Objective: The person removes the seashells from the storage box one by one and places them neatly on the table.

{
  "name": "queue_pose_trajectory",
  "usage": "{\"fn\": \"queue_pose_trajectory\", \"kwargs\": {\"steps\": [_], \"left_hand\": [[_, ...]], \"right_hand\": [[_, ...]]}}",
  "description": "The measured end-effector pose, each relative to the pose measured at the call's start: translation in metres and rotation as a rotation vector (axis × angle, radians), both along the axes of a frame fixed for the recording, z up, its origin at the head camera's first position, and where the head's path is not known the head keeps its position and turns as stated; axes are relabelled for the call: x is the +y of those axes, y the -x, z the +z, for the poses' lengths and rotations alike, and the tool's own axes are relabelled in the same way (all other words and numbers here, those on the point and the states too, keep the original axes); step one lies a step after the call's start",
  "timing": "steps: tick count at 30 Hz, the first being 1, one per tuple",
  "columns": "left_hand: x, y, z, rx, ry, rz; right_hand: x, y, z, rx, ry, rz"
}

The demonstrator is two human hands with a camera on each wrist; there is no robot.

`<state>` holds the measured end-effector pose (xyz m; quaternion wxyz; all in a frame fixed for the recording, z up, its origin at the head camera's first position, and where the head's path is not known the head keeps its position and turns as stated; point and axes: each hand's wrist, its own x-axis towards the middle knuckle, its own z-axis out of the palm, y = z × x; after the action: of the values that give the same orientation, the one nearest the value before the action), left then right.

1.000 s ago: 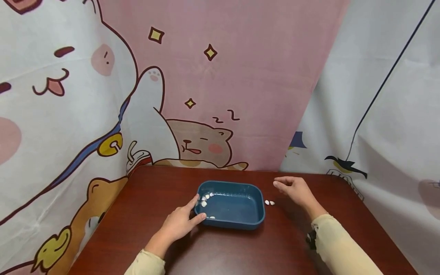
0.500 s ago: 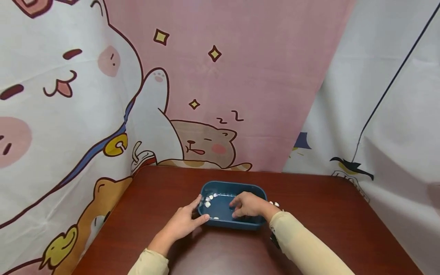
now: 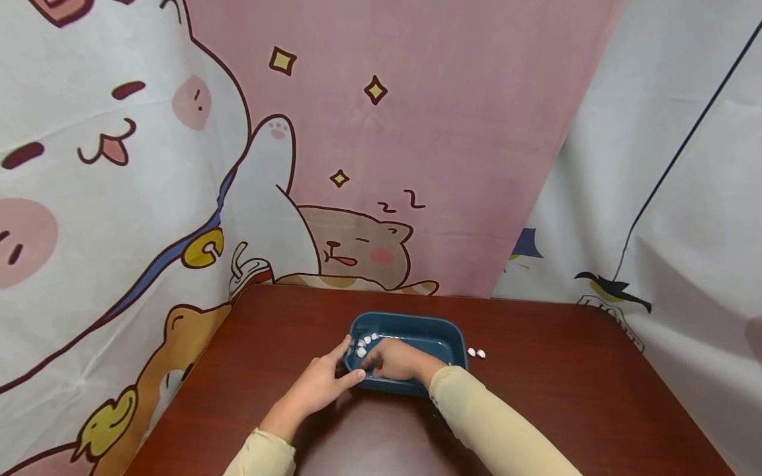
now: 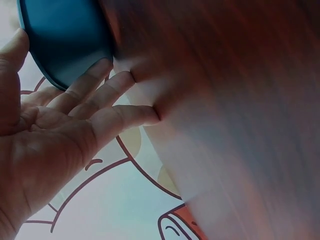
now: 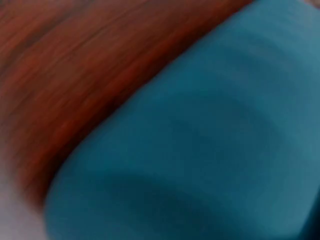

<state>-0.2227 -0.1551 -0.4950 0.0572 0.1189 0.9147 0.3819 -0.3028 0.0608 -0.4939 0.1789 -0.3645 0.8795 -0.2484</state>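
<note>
A blue rectangular tray [image 3: 411, 318] with raised walls stands on the table. My left hand [image 3: 315, 387] rests against its left end, thumb at the near corner and fingers extended. In the left wrist view, that hand's fingers [image 4: 92, 82] are spread beside the tray wall [image 4: 70, 40]. My right hand [image 3: 399, 360] reaches into the tray with bent fingers near its left end; whether it holds anything is hidden. Several small white shell-like pieces [image 3: 361, 352] lie at the tray's left end. Blue tray surface [image 5: 175, 150] fills most of the blurred right wrist view.
Two more white shell-like pieces [image 3: 476, 353] lie on the table just right of the tray. The dark red wooden table [image 3: 536, 410] meets a printed cloth backdrop [image 3: 446, 165] at the back and sides.
My right hand has moved left from above the table into the tray and on to its left end. My left hand stays at the tray; the view has shifted slightly.
</note>
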Motion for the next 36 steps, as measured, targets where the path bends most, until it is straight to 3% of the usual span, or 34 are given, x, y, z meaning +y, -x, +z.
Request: {"fn": "queue_pose_trajectory", "kwargs": {"steps": [6,22,30,36], "left_hand": [[0.001,-0.002,0.001,0.024,0.006,0.005],[0.000,0.000,-0.001,0.020,-0.003,-0.007],[0.000,0.000,-0.003,0.014,-0.011,-0.001],[0.002,-0.001,-0.002,-0.002,-0.002,0.014]], "right_hand": [[-0.017,0.000,-0.004,0.144,0.001,0.043],[-0.018,0.003,-0.010,0.232,-0.021,0.035],[-0.010,0.004,-0.011,0.263,0.010,-0.143],[-0.007,0.006,-0.014,0.290,-0.028,-0.276]]}}
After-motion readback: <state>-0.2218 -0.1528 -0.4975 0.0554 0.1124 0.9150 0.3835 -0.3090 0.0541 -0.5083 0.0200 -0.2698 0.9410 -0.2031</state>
